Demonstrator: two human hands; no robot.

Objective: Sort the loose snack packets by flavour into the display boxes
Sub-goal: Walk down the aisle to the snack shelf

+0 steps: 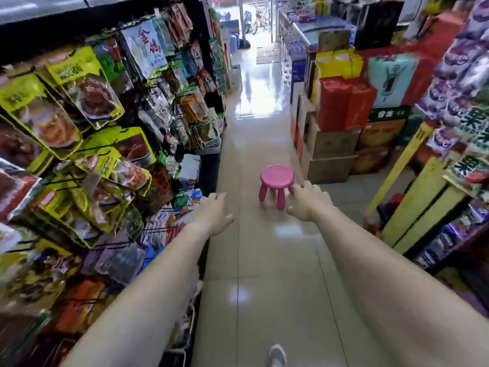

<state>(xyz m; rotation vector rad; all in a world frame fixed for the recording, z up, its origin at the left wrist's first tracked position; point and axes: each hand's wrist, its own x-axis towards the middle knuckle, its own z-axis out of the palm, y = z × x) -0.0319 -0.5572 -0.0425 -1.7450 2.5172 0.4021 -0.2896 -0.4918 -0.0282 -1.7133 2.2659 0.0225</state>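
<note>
You can read "金鸽" in blue on a white hanging packet (pixel 145 47), and "果" on the green-and-white packs (pixel 473 123); other print is blurred.

A stool (pixel 277 178) stands on the aisle floor (pixel 264 274) just beyond the fingers (pixel 308 187) of the right hand (pixel 308 201), which overlap its near edge in view. Hanging snack packets (pixel 87 128) fill the rack to the left of the left hand's (pixel 215 214) fingers (pixel 221 197). Stacked cartons (pixel 333 144) sit beyond and to the right of the right fingers, behind the stool, with the doorway (pixel 255 30) far ahead of both hands.
</note>
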